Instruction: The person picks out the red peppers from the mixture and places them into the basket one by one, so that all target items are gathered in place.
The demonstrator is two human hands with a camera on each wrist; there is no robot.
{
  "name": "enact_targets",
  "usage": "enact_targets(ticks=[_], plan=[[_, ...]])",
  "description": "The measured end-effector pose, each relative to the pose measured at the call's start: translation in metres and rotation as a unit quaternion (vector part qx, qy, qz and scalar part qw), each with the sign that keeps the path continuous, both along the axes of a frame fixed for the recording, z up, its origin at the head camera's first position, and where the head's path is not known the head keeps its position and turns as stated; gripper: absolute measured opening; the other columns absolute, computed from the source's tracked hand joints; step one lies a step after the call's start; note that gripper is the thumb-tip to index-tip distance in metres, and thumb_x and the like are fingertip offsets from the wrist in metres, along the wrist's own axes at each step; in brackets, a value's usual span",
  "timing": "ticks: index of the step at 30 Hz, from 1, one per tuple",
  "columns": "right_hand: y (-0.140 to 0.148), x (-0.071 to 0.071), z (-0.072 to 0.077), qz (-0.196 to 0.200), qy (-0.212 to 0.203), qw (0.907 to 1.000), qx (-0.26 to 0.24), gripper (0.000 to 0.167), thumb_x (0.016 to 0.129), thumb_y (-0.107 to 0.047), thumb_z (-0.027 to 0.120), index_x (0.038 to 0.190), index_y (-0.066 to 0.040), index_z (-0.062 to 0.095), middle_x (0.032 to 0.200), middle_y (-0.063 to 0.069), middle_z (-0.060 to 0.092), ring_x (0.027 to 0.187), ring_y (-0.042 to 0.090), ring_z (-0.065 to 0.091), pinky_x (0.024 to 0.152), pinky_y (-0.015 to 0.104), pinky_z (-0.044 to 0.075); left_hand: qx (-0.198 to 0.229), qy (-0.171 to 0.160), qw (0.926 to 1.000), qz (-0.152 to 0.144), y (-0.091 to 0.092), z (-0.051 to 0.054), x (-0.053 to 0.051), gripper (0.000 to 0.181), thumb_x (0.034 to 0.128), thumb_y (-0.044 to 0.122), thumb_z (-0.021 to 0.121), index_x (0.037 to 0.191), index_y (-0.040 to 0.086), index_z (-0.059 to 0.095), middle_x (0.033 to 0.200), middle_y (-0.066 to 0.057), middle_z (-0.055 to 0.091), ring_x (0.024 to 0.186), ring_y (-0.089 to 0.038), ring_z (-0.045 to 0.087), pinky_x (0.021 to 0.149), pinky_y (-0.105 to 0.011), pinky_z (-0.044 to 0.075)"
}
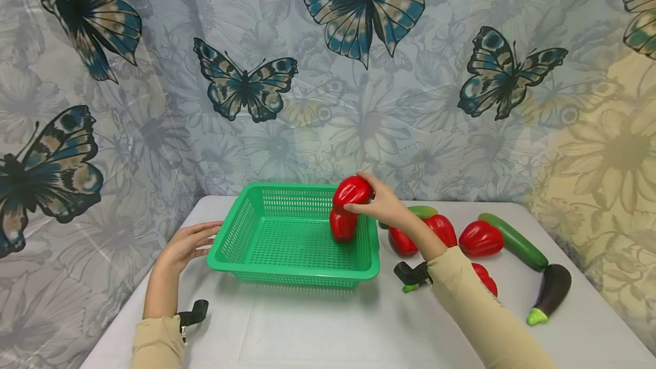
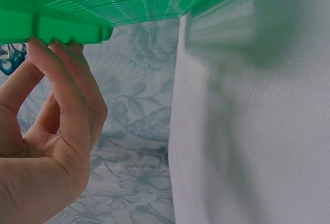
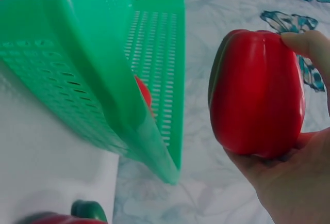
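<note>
- One red pepper, gripped: the step in hand appears to be its placing into the green basket, which holds a second pepper.
- Right hand: grasping; the red pepper lies between thumb and fingers, its body projecting beyond the fingertips.
- Next move (judged): lower the red pepper inside the rim, clear of the second pepper, then part the fingers.
- Second pepper: below the right fingertips, near the basket's right wall; whether the two peppers touch cannot be told.
- Left hand: fingers extended, clasping nothing, their tips apparently touching the basket's rim.
- Several loose peppers: right of the right-hand fingers, near the forearm; a cucumber and an eggplant lie farther from these fingers.
</note>
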State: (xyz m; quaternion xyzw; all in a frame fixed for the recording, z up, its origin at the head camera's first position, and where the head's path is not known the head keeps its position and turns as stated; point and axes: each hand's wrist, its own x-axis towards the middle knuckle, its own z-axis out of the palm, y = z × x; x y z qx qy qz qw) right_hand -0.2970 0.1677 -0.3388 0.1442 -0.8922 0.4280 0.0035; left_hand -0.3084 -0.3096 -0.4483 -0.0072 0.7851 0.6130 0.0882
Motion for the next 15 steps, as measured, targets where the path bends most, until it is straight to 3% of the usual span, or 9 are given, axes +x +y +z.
enact_targets(ticks=[3, 7, 8, 11, 15], plan=[[-0.003, -0.001, -0.001, 0.008, -0.003, 0.9999, 0.008, 0.086, 0.084, -0.034, 0.073, 0.153, -0.010, 0.027, 0.140, 0.020, 0.051, 0.123, 0.035, 0.053, 0.096, 0.049, 0.051, -0.003, -0.007, 1.0000, 0.002, 0.011, 0.019, 0.013, 0.056, 0.0917, 0.041, 0.067, 0.138, 0.010, 0.057, 0.106, 0.020, 0.063, 0.096, -0.004, 0.065, 0.082, -0.027, 0.054], [-0.008, -0.003, -0.004, 0.024, -0.013, 0.9995, 0.017, 0.087, 0.084, -0.036, 0.074, 0.153, -0.010, 0.027, 0.141, 0.018, 0.050, 0.123, 0.034, 0.054, 0.097, 0.048, 0.051, -0.007, -0.013, 0.9999, 0.008, 0.014, 0.024, 0.017, 0.055, 0.0930, 0.039, 0.066, 0.139, 0.010, 0.055, 0.104, 0.022, 0.062, 0.095, -0.003, 0.064, 0.082, -0.026, 0.054], [-0.009, -0.004, -0.004, 0.029, -0.016, 0.9992, 0.019, 0.088, 0.084, -0.037, 0.073, 0.153, -0.010, 0.027, 0.142, 0.018, 0.050, 0.123, 0.034, 0.054, 0.097, 0.048, 0.051, -0.010, -0.016, 0.9998, 0.007, 0.010, 0.018, 0.013, 0.057, 0.0914, 0.042, 0.067, 0.139, 0.013, 0.056, 0.106, 0.023, 0.061, 0.096, -0.002, 0.063, 0.083, -0.026, 0.053], [-0.011, -0.006, -0.005, 0.046, -0.026, 0.9982, 0.029, 0.087, 0.084, -0.038, 0.073, 0.153, -0.010, 0.029, 0.142, 0.017, 0.050, 0.124, 0.034, 0.054, 0.098, 0.048, 0.050, -0.012, -0.016, 0.9998, 0.010, 0.006, 0.012, 0.010, 0.059, 0.0898, 0.045, 0.068, 0.138, 0.013, 0.057, 0.110, 0.019, 0.062, 0.098, -0.004, 0.064, 0.084, -0.028, 0.054], [-0.014, -0.009, -0.005, 0.066, -0.049, 0.9957, 0.042, 0.084, 0.083, -0.039, 0.074, 0.150, -0.010, 0.033, 0.138, 0.016, 0.054, 0.121, 0.032, 0.056, 0.095, 0.045, 0.052, -0.003, -0.005, 1.0000, 0.002, -0.003, -0.003, 0.000, 0.056, 0.0890, 0.045, 0.069, 0.136, 0.015, 0.059, 0.113, 0.016, 0.064, 0.099, -0.006, 0.065, 0.083, -0.030, 0.055]])
